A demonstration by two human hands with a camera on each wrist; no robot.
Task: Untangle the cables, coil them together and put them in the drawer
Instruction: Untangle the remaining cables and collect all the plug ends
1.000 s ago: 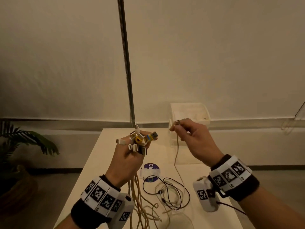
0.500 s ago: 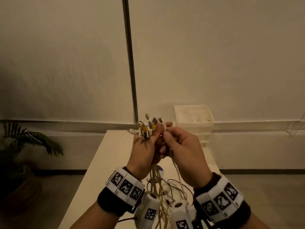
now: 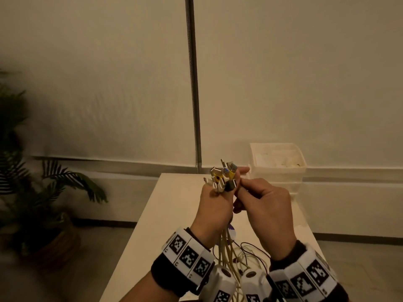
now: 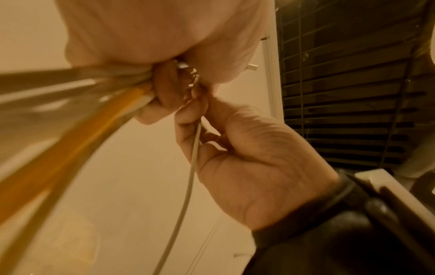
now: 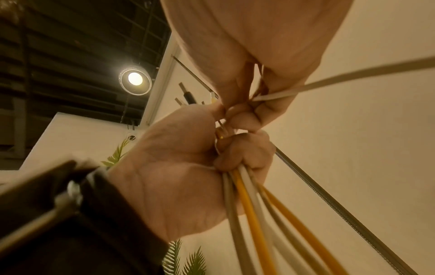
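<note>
My left hand (image 3: 219,192) is raised over the table, gripping a bundle of white and yellow cables (image 5: 249,214) in its fist. Their plugs (image 3: 224,174) fan out above the fingers, and the cables hang down to the table. My right hand (image 3: 241,188) is pressed against the left one and pinches a thin white cable (image 4: 191,174) between thumb and fingers just beside the bundle's plugs. That cable's own plug is hidden between the hands. A white plastic drawer unit (image 3: 277,171) stands at the table's far right corner.
A loose black cable (image 3: 254,247) and pale cable loops lie on the white table (image 3: 172,205) under my wrists, by a round purple-and-white object (image 3: 233,231). A metal pole (image 3: 194,94) rises behind the table. A potted plant (image 3: 48,192) stands on the floor at the left.
My right hand, which held the white cable's end apart at the right, has come over to the left hand. Both hands are now together and slightly higher.
</note>
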